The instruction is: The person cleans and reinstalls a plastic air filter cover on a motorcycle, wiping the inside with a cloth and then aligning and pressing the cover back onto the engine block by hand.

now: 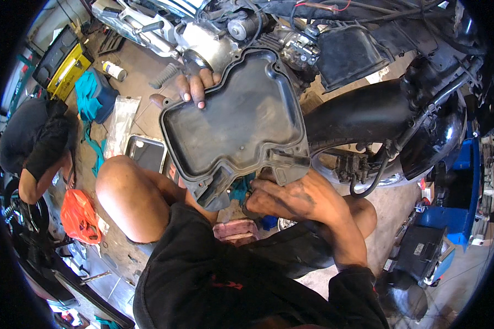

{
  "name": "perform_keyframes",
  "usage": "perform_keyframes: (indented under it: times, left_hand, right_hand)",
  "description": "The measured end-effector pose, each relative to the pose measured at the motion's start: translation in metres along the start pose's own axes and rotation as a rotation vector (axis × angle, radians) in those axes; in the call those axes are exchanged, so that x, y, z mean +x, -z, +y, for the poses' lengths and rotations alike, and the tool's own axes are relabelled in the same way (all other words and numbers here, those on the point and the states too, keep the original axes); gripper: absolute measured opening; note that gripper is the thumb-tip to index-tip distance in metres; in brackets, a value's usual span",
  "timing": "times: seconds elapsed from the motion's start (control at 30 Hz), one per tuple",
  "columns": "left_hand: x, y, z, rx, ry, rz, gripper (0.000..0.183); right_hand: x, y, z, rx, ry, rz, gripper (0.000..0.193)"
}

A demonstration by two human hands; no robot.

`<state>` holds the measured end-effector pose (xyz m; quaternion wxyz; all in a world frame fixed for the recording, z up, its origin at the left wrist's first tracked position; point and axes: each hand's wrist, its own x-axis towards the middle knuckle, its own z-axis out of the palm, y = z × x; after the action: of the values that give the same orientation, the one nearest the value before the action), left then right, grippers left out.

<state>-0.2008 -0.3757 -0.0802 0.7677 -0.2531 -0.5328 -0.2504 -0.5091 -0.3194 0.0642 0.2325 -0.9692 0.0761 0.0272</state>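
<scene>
A shallow black plastic cover (236, 120), with a raised rim and mounting tabs, is held up in front of me with its hollow side showing. My left hand (196, 90) grips its upper left edge, fingertips curled over the rim and the rest of the hand hidden behind. Below the cover's lower right edge, my right hand (277, 196) is closed around a teal cloth (240, 189), partly covered by the cover. Behind it stands a motorcycle, with its engine (208, 41) and a black rear tyre (357, 112) in view.
A black-framed tray (148, 152) lies by my left knee. At left are a red plastic bag (81, 216), a blue bin (105, 97) with teal cloth, a yellow toolbox (68, 71) and a crouching person (35, 137). A black battery-like box (417, 249) stands at right.
</scene>
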Motion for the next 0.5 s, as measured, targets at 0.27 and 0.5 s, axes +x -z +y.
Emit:
perform_keyframes:
  times: [0.27, 0.5]
  left_hand:
    - [-0.002, -0.003, -0.006, -0.062, -0.010, 0.050, 0.057]
    - [-0.002, -0.015, -0.012, -0.156, -0.006, 0.162, 0.054]
  right_hand:
    - [0.004, 0.013, -0.006, -0.049, -0.054, -0.059, 0.046]
    - [-0.008, -0.003, 0.020, -0.067, 0.119, 0.253, 0.070]
